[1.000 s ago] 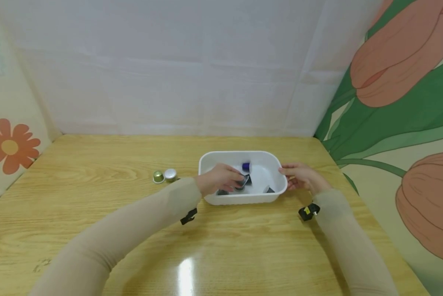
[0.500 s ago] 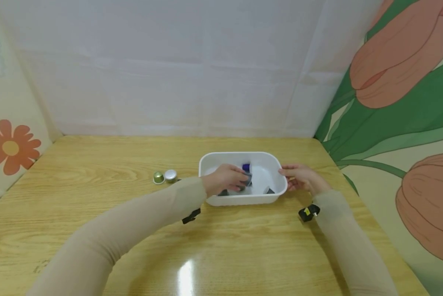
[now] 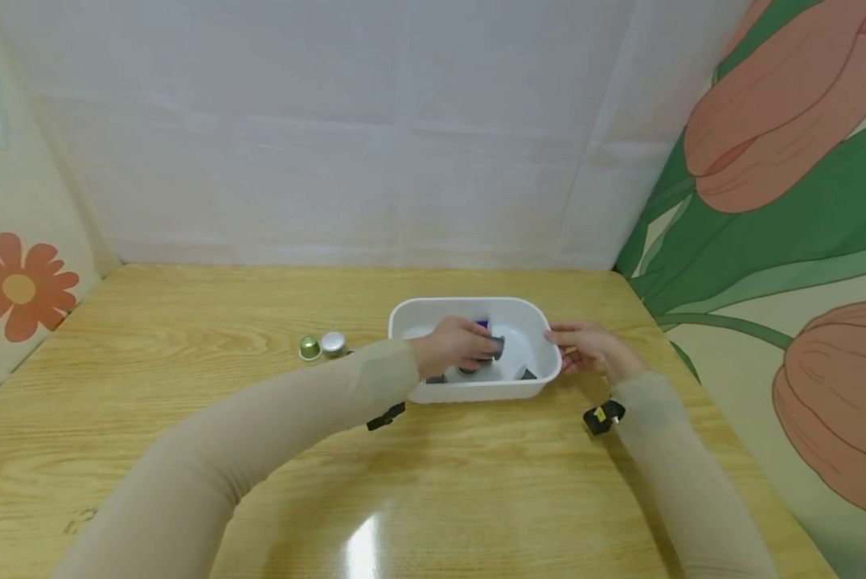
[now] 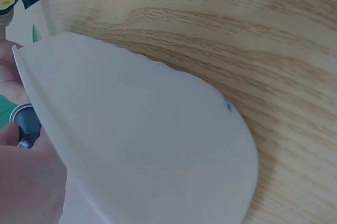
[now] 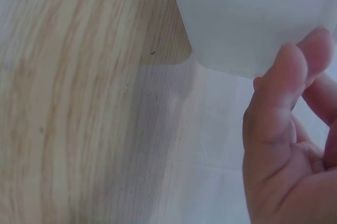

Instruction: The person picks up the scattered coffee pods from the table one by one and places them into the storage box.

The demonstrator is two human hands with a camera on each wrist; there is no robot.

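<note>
Near the middle of the table, a white plastic tub (image 3: 476, 392) holds several small coffee capsules. My left hand (image 3: 453, 347) reaches in over its near side and pinches a grey coffee capsule (image 3: 498, 347) between thumb and fingers; the left wrist view shows that capsule's round rim (image 4: 25, 116) beyond the tub wall (image 4: 142, 124). At the tub's right end, my right hand (image 3: 588, 347) holds the rim, fingers against the outer wall (image 5: 242, 19). A dark blue capsule (image 3: 482, 323) lies behind the left hand, partly hidden. A dark capsule (image 3: 527, 373) rests in the near right corner.
Left of the tub, a green capsule (image 3: 309, 347) and a capsule with its silver lid up (image 3: 333, 343) stand on the wooden table (image 3: 476, 482). A white cloth (image 3: 331, 161) hangs behind the table, and a flower-printed sheet (image 3: 802, 241) rises at the right.
My left hand has moved right inside the tub, carrying the grey capsule with it. The right hand has stayed at the tub's end.
</note>
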